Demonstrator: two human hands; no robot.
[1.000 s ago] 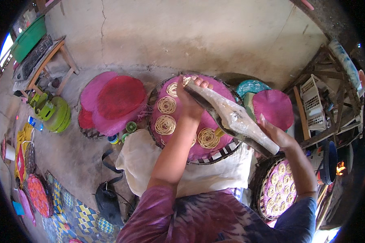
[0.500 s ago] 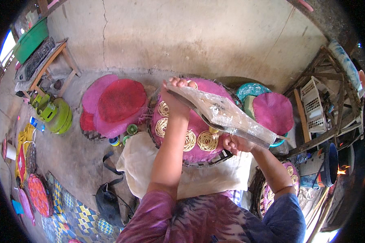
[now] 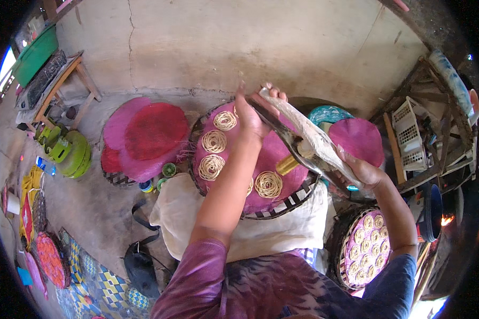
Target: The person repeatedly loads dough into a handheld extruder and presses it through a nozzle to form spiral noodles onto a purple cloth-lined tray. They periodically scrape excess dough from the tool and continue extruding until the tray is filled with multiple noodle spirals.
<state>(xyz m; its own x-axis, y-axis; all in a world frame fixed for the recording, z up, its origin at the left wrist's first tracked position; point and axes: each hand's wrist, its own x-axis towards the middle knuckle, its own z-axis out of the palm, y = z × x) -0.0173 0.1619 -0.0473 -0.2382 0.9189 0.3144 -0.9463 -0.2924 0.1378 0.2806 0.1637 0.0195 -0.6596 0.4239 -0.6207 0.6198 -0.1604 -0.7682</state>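
Both my hands grip a two-part wooden hand press (image 3: 308, 130), its pale upper board smeared with white and its lower board dark. It slants from far left to near right above the tray. My left hand (image 3: 255, 119) is closed round the far end, and my right hand (image 3: 363, 170) is closed round the near end. A brass cylinder (image 3: 287, 165) sticks out below the boards. Beneath lies a round woven tray (image 3: 290, 204) lined with pink cloth (image 3: 269, 151). Several pale noodle coils (image 3: 212, 167) rest on the cloth; the press and my left forearm hide part of it.
Left of the tray lie pink and red round cloths (image 3: 157, 130). A second tray of coils (image 3: 364, 247) stands at near right. Behind the press are a teal basin (image 3: 330, 114) and another pink cloth (image 3: 359, 141). A green gas cylinder (image 3: 74, 154) stands left; flames (image 3: 447, 219) burn far right.
The press has tilted from showing its broad top to nearly edge-on, and its far end has moved right. More of the brass cylinder and several coils show. My right hand has moved right and up.
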